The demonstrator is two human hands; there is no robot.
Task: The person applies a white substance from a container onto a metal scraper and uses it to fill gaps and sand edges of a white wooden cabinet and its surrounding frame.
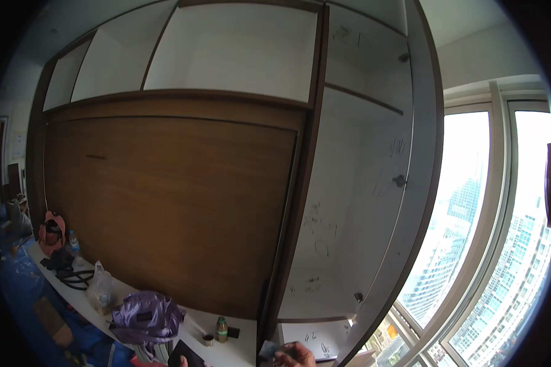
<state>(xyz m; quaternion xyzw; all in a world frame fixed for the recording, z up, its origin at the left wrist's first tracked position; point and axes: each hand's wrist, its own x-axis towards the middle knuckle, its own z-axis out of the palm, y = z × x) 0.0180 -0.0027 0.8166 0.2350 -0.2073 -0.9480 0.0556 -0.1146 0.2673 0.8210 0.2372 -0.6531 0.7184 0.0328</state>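
At the lower edge, my right hand (297, 354) is closed, its fingers pinching a small flat grey-blue piece (267, 350). What that piece is, I cannot make out. Only a fingertip of my left hand (183, 362) shows, pressed against a black flat thing (193, 353) that looks like a folded case; the rest of that hand is cut off by the frame. Just beyond it, on the white ledge (242, 345), are a small dark-topped cup (209, 338) and a bottle (221, 329) with a green cap. A purple bag (147, 318) lies to their left.
Along the ledge stand a clear plastic bag (100, 289), black straps (73, 278), a water bottle (74, 240) and a pink backpack (53, 232). A brown wood panel (171, 196) rises behind. The open tall cabinet (340, 202) and the window (453, 214) are on the right.
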